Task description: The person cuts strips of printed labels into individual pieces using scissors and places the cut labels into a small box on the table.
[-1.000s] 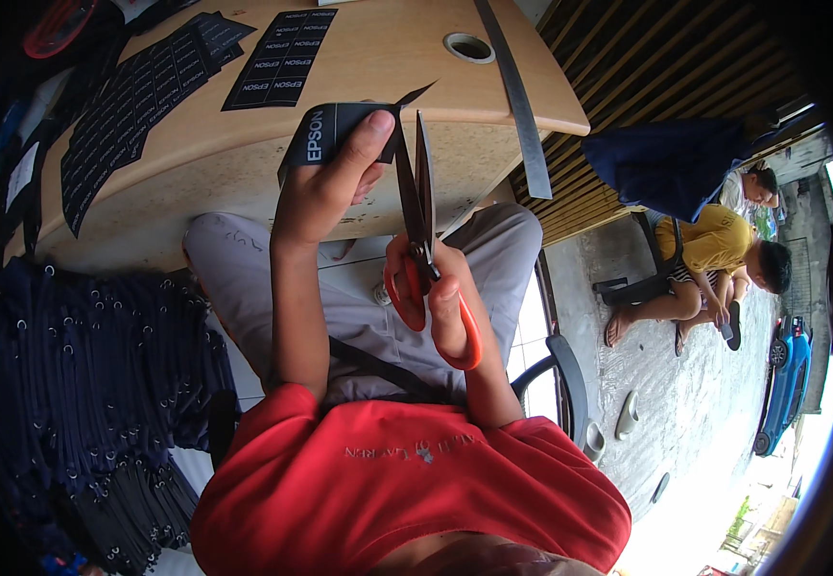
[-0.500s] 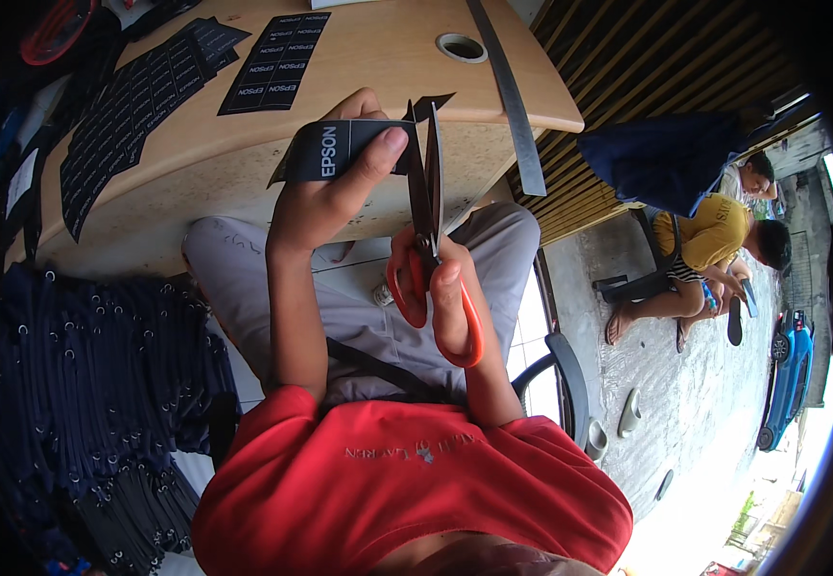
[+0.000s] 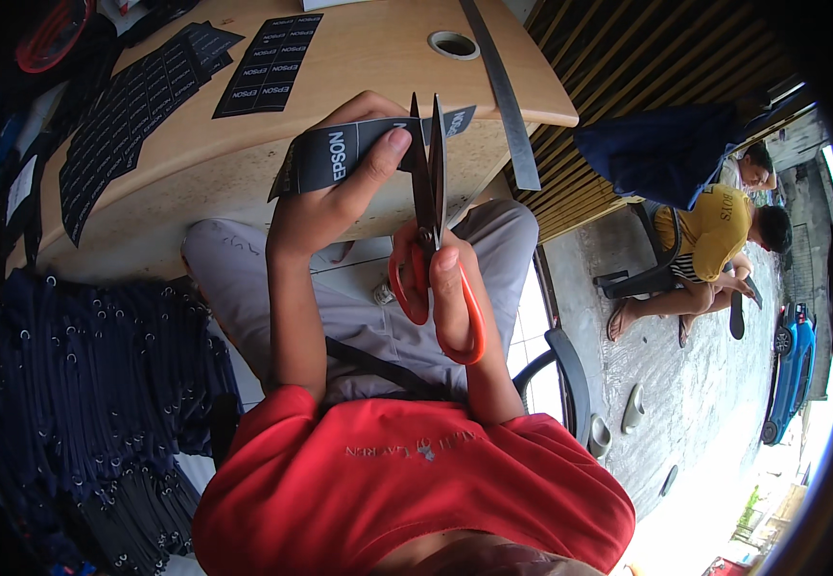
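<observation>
"Black, thin, printed strip (image 3: pixel 311 159) in the head view: where is it?"

"Toward eleven o'clock, pinched in the left hand (image 3: pixel 342 195), its far end showing beyond the dark-bladed, orange-handled metal scissors (image 3: pixel 439 192). I'd judge it light, bendy, perhaps slick; grip it flat, thumb over fingers, close to the blades."

"And the right hand (image 3: pixel 450 300)?"

"Holding those scissors by their loops, blades slightly parted."

"Surface and room?"

"Pale wood-topped desk (image 3: pixel 368 58) at twelve, bearing black printed sheets (image 3: pixel 268 69) at eleven and a long grey flat metal bar (image 3: pixel 503 96) at one. Brown slatted wall (image 3: pixel 642 72) between one and two, seated person in yellow (image 3: pixel 722 219) near three, navy ringed straps (image 3: pixel 119 365) past eight."
</observation>
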`<state>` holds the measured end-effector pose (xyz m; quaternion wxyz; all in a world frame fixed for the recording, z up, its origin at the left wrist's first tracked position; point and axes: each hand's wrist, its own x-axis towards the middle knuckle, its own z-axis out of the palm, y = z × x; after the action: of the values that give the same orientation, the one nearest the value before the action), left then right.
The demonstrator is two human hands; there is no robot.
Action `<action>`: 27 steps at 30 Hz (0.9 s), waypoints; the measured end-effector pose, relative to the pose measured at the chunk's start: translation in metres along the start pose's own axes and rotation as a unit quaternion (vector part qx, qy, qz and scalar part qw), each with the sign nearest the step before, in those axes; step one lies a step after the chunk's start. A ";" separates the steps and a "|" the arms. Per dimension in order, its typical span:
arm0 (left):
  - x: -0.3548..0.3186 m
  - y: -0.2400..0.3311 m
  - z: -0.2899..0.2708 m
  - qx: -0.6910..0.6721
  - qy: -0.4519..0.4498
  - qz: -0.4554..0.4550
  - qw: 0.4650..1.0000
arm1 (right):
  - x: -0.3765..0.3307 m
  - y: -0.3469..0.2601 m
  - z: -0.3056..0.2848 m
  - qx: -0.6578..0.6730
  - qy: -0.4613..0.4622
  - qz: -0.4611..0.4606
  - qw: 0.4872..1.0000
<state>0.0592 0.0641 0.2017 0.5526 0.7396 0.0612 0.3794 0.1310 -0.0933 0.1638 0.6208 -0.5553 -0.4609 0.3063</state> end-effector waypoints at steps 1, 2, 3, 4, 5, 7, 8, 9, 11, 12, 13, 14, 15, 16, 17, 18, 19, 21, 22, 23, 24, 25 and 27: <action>0.000 0.001 0.000 0.014 0.001 0.001 1.000 | 0.000 0.000 0.000 0.001 0.000 0.002 1.000; 0.000 0.001 0.001 0.014 0.000 0.001 1.000 | 0.000 0.000 0.000 0.001 0.000 0.002 1.000; 0.000 0.001 0.001 0.007 -0.002 -0.006 1.000 | -0.001 -0.001 0.000 0.002 0.008 0.001 1.000; -0.001 0.001 0.001 0.001 -0.005 -0.014 1.000 | -0.001 -0.002 0.001 0.003 0.015 -0.001 1.000; 0.000 0.001 0.002 0.001 -0.005 -0.014 1.000 | -0.001 -0.003 0.001 0.003 0.015 0.000 1.000; 0.000 0.001 0.003 0.009 -0.005 0.010 1.000 | -0.001 -0.005 0.001 -0.021 0.021 0.013 0.999; 0.000 0.001 0.003 0.009 -0.006 0.010 1.000 | -0.001 -0.007 0.001 -0.021 0.022 0.014 0.999; -0.001 0.000 0.005 -0.014 -0.011 0.000 1.000 | 0.000 -0.010 0.001 -0.019 0.022 0.017 0.999; -0.002 -0.002 0.006 -0.038 -0.017 -0.010 0.999 | 0.000 -0.012 0.001 -0.018 0.023 0.020 0.999; -0.002 -0.003 0.006 -0.031 -0.022 -0.012 0.999 | 0.000 -0.013 0.001 -0.020 0.025 0.022 0.999; -0.002 -0.003 0.005 -0.024 -0.027 -0.014 0.999 | 0.000 -0.013 0.001 -0.022 0.027 0.025 0.999; -0.003 -0.004 0.005 -0.024 -0.028 -0.014 0.999 | 0.000 -0.014 0.002 -0.022 0.027 0.025 0.999; -0.003 -0.004 0.005 -0.019 -0.031 -0.022 0.999 | 0.000 -0.014 0.002 -0.023 0.030 0.029 0.999; -0.003 -0.004 0.005 -0.014 -0.035 -0.030 0.999 | 0.000 -0.014 0.002 -0.023 0.034 0.033 0.999; -0.003 -0.004 0.006 -0.014 -0.036 -0.030 0.999 | 0.000 -0.013 0.003 -0.023 0.035 0.033 0.999; -0.003 -0.002 0.007 -0.016 -0.035 -0.027 0.999 | 0.002 -0.012 0.004 -0.034 0.041 0.018 0.998; -0.004 -0.001 0.008 -0.018 -0.034 -0.024 0.999 | 0.002 -0.011 0.005 -0.045 0.046 0.002 0.998; -0.005 0.001 0.010 -0.016 -0.033 -0.028 0.999 | 0.002 -0.014 0.004 -0.034 0.047 0.014 0.998; -0.005 0.002 0.012 -0.017 -0.034 -0.031 0.999 | 0.002 -0.016 0.003 -0.025 0.051 0.026 0.998; -0.004 0.002 0.013 -0.017 -0.037 -0.031 0.999 | 0.002 -0.018 0.002 -0.025 0.055 0.026 0.998; -0.003 0.002 0.015 -0.026 -0.040 -0.030 0.998 | 0.002 -0.019 0.002 -0.021 0.060 0.027 0.998; -0.003 0.003 0.015 -0.032 -0.042 -0.029 0.998 | 0.003 -0.020 0.001 -0.017 0.062 0.027 0.998; -0.004 0.001 0.016 -0.039 -0.040 -0.028 0.998 | 0.002 -0.018 0.000 -0.019 0.058 0.033 0.998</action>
<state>0.0661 0.0495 0.1988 0.5933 0.7301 0.0454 0.3360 0.1293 -0.0948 0.1822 0.6252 -0.5993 -0.4109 0.2848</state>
